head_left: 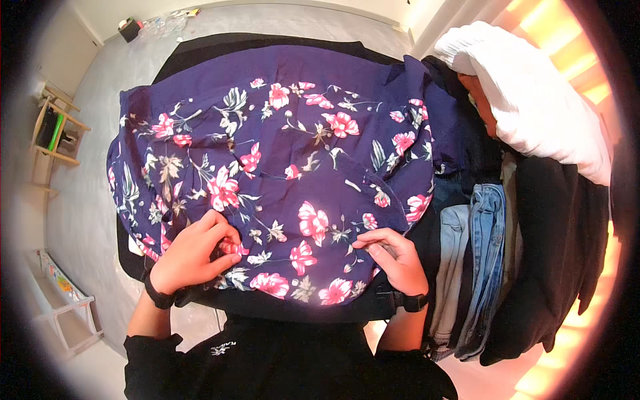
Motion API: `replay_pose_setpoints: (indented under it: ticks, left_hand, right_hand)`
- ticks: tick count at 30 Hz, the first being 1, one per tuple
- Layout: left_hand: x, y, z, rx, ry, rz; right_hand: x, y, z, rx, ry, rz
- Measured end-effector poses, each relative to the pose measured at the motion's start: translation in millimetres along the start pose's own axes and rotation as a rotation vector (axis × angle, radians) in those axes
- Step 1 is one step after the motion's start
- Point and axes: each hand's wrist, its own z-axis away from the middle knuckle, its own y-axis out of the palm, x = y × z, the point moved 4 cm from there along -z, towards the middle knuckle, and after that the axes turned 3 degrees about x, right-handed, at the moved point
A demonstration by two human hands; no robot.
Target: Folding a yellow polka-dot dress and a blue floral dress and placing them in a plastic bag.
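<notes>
The left hand pinches and the right hand touches, grip unclear, a navy floral garment spreading far beyond both, longest left to right.

The floral garment looks smooth matt cloth, the jeans rougher denim.

My left hand curls its fingertips out of sight against the floral cloth, so I cannot tell whether they pinch it. That cloth hides most of the black fabric beneath. My black shirt runs off the lower edge. The white bundle partly covers something reddish-brown; the far clutter is too small to identify.
</notes>
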Motion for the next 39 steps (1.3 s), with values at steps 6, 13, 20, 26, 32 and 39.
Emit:
replay_pose_setpoints:
  ticks: [6,13,20,26,32,39]
  left_hand:
    - [1.3,1.5,1.5,-0.003,0.007,0.027]
    - [4.9,3.9,7.2,-0.006,0.014,0.041]
    - [-1.2,-7.6,16.6,-0.001,-0.07,0.231]
    - [33.9,-77.6,62.0,-0.386,0.053,0.215]
    - [203.9,-162.1,94.0,-0.682,-0.578,0.097]
    - [294.1,-151.3,116.5,-0.363,-0.749,0.408]
  right_hand:
    - [3.9,6.6,2.2,-0.021,-0.135,0.167]
    - [5.4,10.2,5.4,-0.051,-0.228,0.213]
    - [18.0,2.2,8.4,-0.285,-0.332,0.087]
    - [60.1,0.5,25.0,-0.403,-0.58,0.328]
    - [81.1,-33.1,-12.6,-0.75,-0.641,0.715]
    - [34.2,-76.5,-49.0,-0.809,-0.38,0.706]
